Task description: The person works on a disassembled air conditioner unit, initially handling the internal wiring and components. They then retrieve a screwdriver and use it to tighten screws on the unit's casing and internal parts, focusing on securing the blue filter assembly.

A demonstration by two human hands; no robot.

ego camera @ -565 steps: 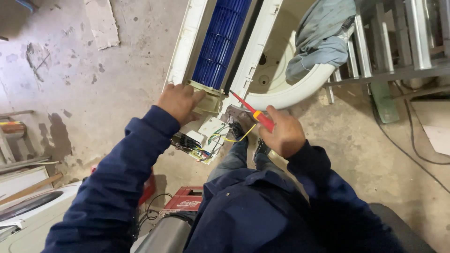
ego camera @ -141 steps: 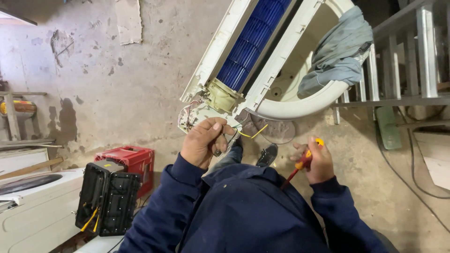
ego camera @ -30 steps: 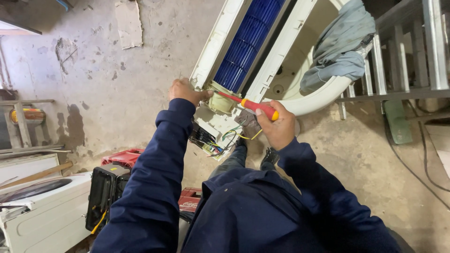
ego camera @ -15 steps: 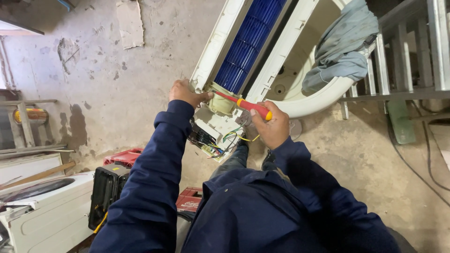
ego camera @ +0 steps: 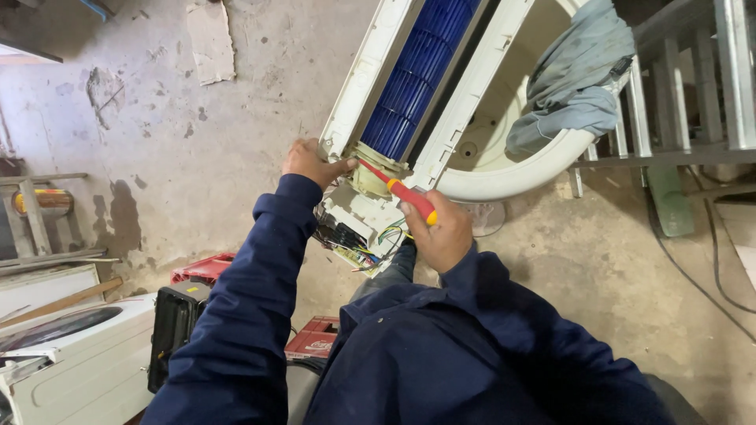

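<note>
The white indoor air-conditioner unit (ego camera: 370, 71) is seen propped at a slant over the concrete floor (ego camera: 591, 267), its blue fan roller (ego camera: 413, 71) exposed. The unit's lower left edge is gripped by the left hand (ego camera: 309, 161), fingers curled around the casing. A red-and-yellow screwdriver (ego camera: 400, 191) is clenched in the right hand (ego camera: 441, 232), its tip set against the cream motor housing (ego camera: 370, 169) at the roller's end. Just below, the open control box (ego camera: 354, 228) with coloured wires is exposed. A grey cloth (ego camera: 575, 86) is draped over the curved white cover (ego camera: 512, 177).
</note>
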